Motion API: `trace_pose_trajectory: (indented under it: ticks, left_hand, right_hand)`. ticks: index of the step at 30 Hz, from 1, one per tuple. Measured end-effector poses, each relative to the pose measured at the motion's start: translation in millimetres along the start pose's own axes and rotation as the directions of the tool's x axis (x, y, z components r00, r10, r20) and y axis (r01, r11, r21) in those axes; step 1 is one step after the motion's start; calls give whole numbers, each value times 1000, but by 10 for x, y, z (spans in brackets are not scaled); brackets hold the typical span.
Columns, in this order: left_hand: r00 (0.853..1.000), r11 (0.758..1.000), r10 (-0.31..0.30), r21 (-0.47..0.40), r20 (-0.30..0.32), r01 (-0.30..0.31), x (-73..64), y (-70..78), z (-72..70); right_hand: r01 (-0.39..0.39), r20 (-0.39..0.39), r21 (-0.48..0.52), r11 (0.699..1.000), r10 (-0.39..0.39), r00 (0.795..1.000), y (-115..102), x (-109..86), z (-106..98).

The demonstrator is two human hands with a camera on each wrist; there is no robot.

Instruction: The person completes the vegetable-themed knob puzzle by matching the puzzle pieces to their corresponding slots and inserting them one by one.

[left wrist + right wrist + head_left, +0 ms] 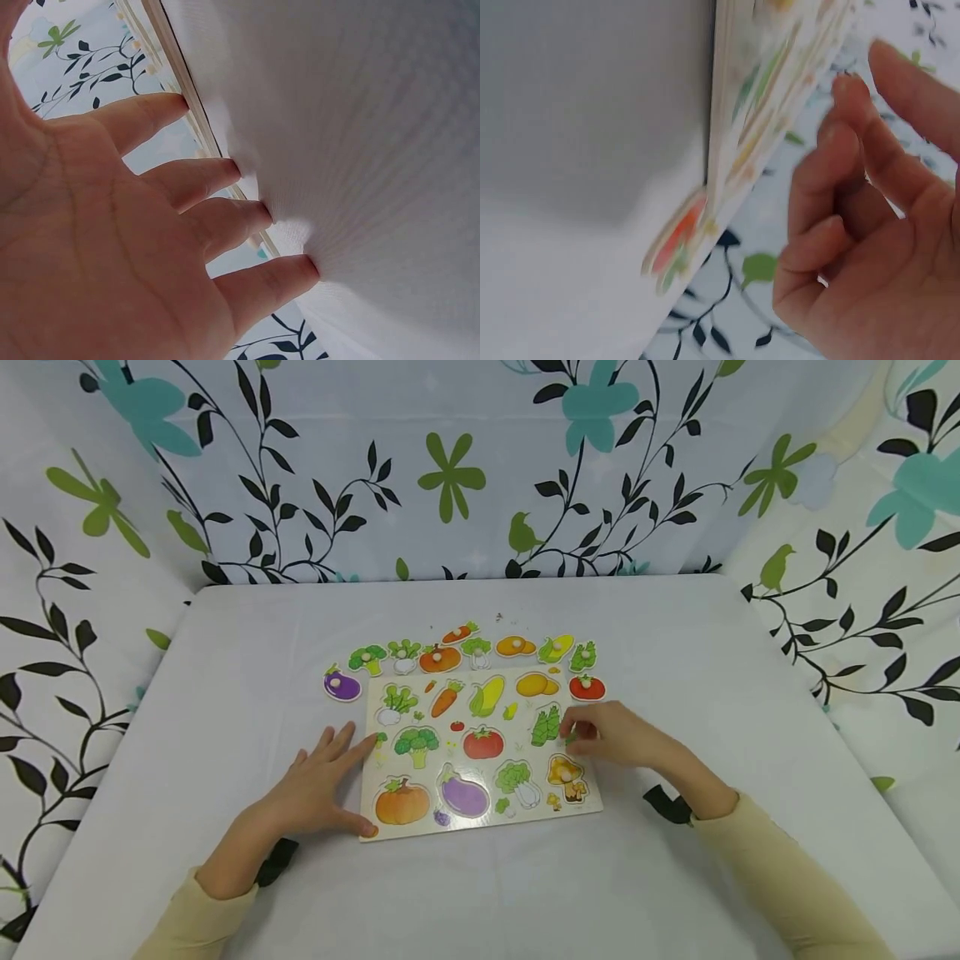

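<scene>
A vegetable puzzle board [420, 697] lies flat on the table, with coloured pictures across it. Along its left edge rests my left hand [318, 785], fingers spread and thumb near the lower left corner. The left wrist view shows those fingertips [251, 214] reaching the board's side and the white cloth. My right hand [618, 735] is over the board's right edge beside the asparagus picture [545, 727]. Its fingers are loosely bent, and the right wrist view shows nothing between thumb and fingers. Close by is the tomato piece [587, 687], by the upper right corner.
Loose knobbed pieces line the board's far side, including an eggplant [342, 686], broccoli [367, 658], pumpkin [440, 659], carrot [458, 633], potato [515, 647], corn [556, 648] and asparagus piece [583, 656]. A white cloth [247, 693] covers the table; patterned curtains [337, 427] stand behind.
</scene>
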State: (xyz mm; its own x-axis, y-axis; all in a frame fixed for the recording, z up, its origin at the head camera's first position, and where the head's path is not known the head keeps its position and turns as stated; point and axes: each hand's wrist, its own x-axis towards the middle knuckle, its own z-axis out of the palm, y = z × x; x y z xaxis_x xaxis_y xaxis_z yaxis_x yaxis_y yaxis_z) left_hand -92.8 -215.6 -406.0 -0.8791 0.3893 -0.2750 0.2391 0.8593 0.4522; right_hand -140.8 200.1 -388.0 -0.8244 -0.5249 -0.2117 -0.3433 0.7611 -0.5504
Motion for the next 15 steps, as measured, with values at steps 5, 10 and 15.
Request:
trace_pose_trajectory:
  ticks: [5,10,15]
  left_hand:
    - [1000,1000,-8,-13,2,8,-8,23,-6]
    - [1000,1000,-10,-12,1,10,-12,33,-7]
    - [1000,1000,-7,-14,-4,7,-12,41,-12]
  right_hand:
    - [-106,-170,-32,994,99,980,251,177,-266]
    - [-215,-166,-53,975,204,965,525,353,-373]
    - [-240,-109,-14,971,237,965,683,478,-402]
